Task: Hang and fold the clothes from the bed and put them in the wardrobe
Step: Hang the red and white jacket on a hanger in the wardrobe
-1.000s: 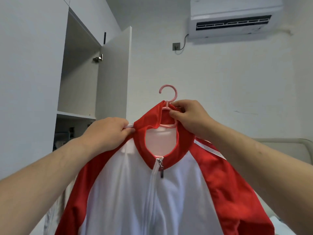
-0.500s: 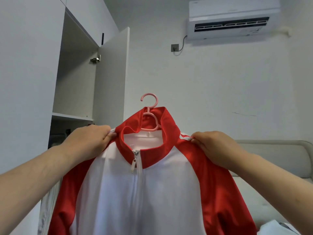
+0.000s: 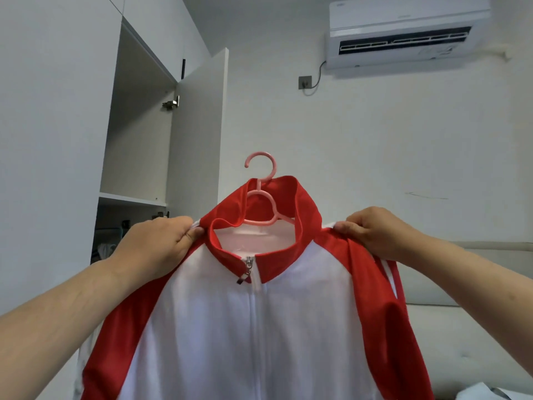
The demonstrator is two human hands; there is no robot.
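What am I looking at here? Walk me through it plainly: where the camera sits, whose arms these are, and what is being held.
There is no machine here. The camera is worn on a person's head and looks forward, so the two bare arms reaching in are the person's own. The left hand and the right hand each pinch a shoulder of a red and white zip jacket, holding it up in the air. The jacket already sits on a pink hanger, whose hook pokes up above the collar. To the left stands a white wardrobe with its door open. An air conditioner is mounted high on the back wall. The pale headboard of a bed shows at the lower right.
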